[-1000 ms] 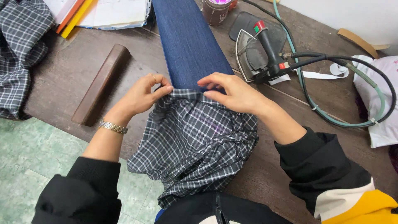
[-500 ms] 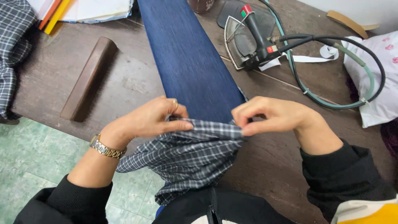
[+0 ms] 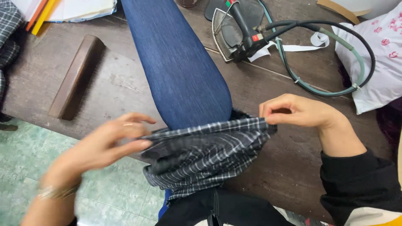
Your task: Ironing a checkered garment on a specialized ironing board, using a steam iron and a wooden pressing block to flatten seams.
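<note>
Right hand [image 3: 299, 111]: closed in a pinch, thumb and forefinger nipping the upper right edge of the plaid garment [image 3: 205, 157], remaining fingers curled over. Left hand [image 3: 106, 142]: motion-blurred, fingers loosely bent, fingertips pressed on the left edge of the same cloth with thumb beneath; appears to grip it, though blur hides how firmly. Plaid garment: dark grey-and-white check, bunched in folds and stretched between both hands, wrapped around the near, narrow end of the blue padded sleeve board [image 3: 178, 71]. Lower part of cloth hanging past the front edge of the dark wooden table [image 3: 113, 83], above the green tiled floor [image 3: 121, 201]. Wristwatch [image 3: 54, 191] on left wrist, blurred. Brown wooden block [image 3: 75, 77] lying to the left of the board, well apart from the hands. Steam iron [image 3: 234, 27] resting beyond the right hand, with black and green hoses [image 3: 335, 90] looping to the right beside a white floral bag [image 3: 379, 50].
</note>
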